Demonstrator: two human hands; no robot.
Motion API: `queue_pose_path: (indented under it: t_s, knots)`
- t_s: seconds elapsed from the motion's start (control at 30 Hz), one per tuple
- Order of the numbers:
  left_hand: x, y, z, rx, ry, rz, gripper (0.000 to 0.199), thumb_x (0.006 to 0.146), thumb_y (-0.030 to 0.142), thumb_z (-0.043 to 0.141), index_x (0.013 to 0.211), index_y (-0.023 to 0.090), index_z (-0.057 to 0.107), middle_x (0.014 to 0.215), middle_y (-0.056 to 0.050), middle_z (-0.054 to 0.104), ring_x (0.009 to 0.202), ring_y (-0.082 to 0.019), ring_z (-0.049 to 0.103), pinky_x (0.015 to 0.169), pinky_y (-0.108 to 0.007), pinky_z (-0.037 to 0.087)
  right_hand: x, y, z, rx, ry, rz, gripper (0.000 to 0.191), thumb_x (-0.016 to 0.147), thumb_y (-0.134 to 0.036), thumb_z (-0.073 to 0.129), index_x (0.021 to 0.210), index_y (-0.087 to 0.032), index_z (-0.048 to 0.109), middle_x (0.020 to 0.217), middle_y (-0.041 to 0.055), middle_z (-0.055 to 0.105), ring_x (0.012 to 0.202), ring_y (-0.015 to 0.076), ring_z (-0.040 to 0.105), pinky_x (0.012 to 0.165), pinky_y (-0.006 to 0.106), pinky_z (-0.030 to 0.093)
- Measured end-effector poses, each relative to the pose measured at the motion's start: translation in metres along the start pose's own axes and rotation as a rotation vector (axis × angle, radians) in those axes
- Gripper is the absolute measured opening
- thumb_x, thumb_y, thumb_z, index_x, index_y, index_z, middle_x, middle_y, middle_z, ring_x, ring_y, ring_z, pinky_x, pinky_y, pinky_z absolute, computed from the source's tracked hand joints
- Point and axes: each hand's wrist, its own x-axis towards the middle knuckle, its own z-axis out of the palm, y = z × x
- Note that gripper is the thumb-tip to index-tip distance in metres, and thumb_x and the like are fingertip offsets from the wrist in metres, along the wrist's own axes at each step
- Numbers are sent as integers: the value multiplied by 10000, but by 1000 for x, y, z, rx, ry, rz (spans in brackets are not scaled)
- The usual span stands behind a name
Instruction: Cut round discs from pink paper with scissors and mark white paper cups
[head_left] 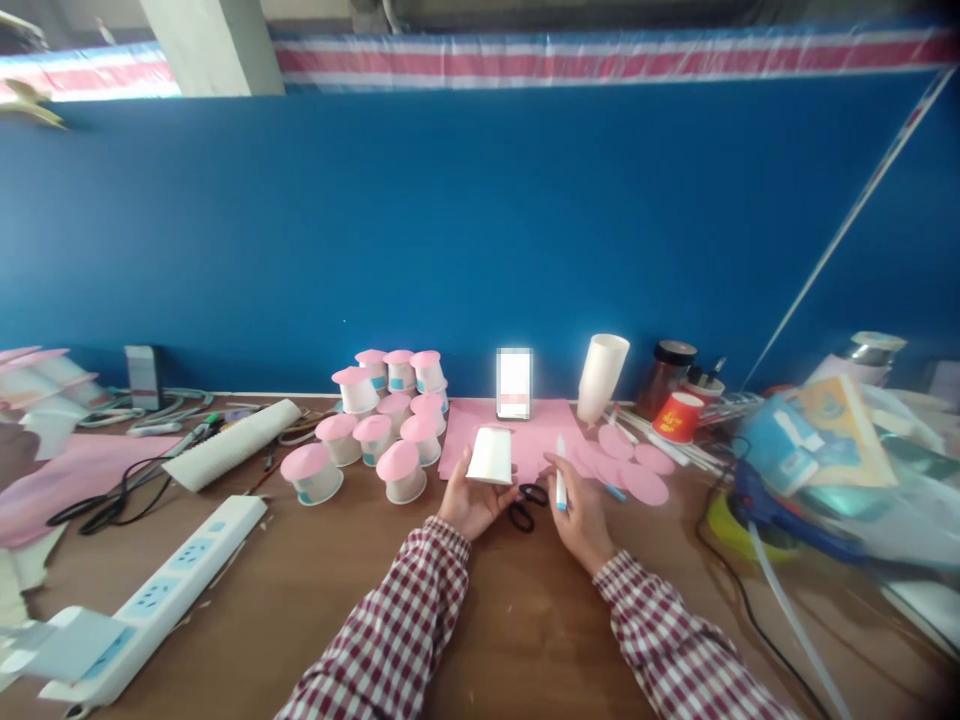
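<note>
A white paper cup (491,455), its wide rim toward me, is held in my left hand (471,500). My right hand (581,515) grips a white marker pen (561,475) with a light-blue end, just right of the cup. Between the hands, black-handled scissors (523,512) lie on the table, their blades hidden. Behind the cup spreads a pink paper sheet (465,430). Several pink paper discs (645,485) lie to the right, beside a blue pen cap (615,492). White cups topped with pink discs (401,470) stand grouped on the left, some stacked.
A phone (514,385) with a blurred screen stands at the back. Right of it are a stack of white cups (602,375), a red cup (679,417) and a blue glue gun (780,520) with cords. A power strip (161,595) lies left; a person's hand (19,450) shows at far left.
</note>
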Motion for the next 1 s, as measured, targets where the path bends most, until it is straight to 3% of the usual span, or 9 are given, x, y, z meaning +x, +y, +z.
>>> queue_pose_path:
  t_s: [0.47,1.0]
  knots:
    - [2,-2,-1,-44,41,27,536,818,533,446,1088,85,562,857,-141,662,722,-202,638,681,-319,514,1,-2,3,43,-8,33,298,902,-219,404,1190,-198,478,934,87,670,810,226,660,708,358,543]
    - [3,-3,1,-29,63,44,517,818,497,484,1105,71,544,880,-147,660,783,-209,633,721,-326,504,-4,0,7,40,-41,26,327,910,-201,381,1225,-164,463,934,85,660,817,192,642,750,325,515]
